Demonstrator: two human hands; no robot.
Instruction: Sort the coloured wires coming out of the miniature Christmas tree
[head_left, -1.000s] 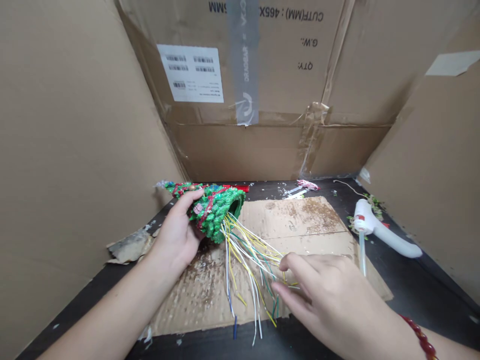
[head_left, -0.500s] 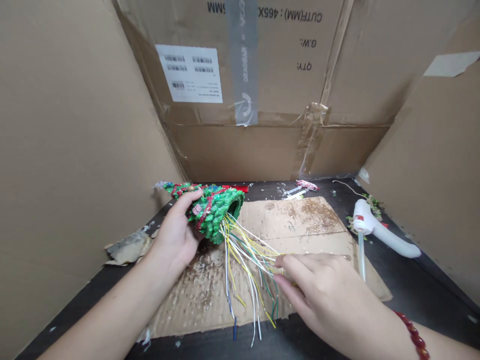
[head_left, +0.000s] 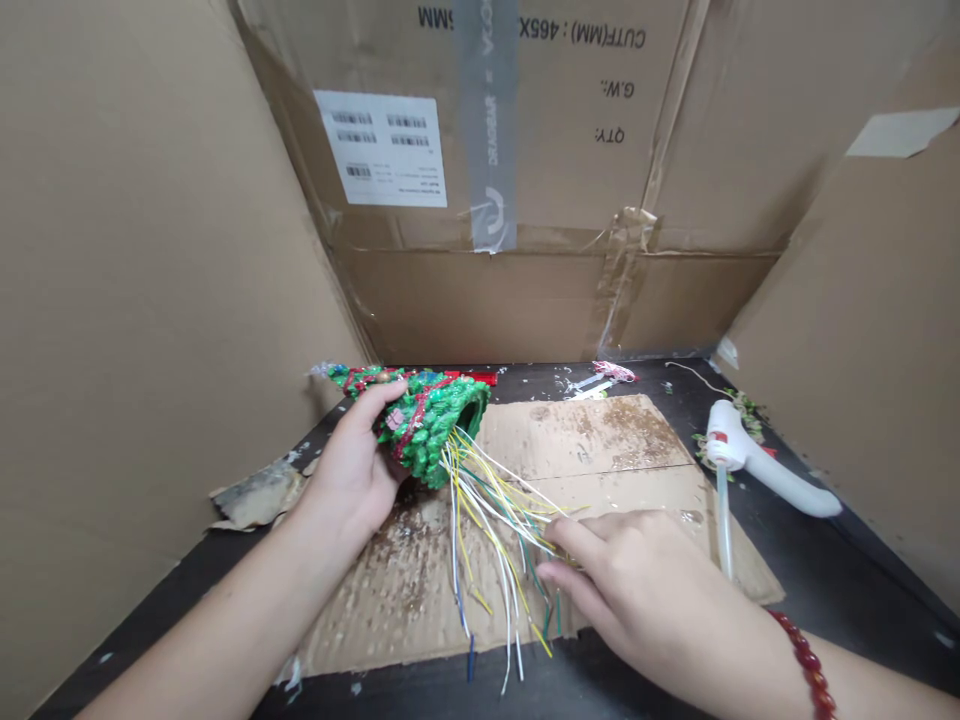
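Observation:
My left hand point(head_left: 364, 455) is wrapped round a green Christmas tree figurine point(head_left: 427, 425) with red garland and small ornaments. The tree lies tilted on its side, its tip to the left and its hollow base facing right. Out of that base hangs a bundle of thin wires point(head_left: 491, 500) in white, yellow, green and blue. Several wire ends droop loose over the cardboard. My right hand point(head_left: 637, 580), with a red bead bracelet on the wrist, pinches part of the bundle between thumb and fingers; the exact wires held are partly hidden.
A stained cardboard sheet point(head_left: 600, 440) covers part of the dark table point(head_left: 525, 690). On the right lies a white glue gun point(head_left: 780, 480) with a clear stick in it. Torn cardboard point(head_left: 259, 495) sits at left, red and white string point(head_left: 615, 372) at the back. Cardboard walls surround the table.
My right hand has shifted slightly left along the wires, and its fingers sit a little differently on them. My left hand and the tree have stayed in place.

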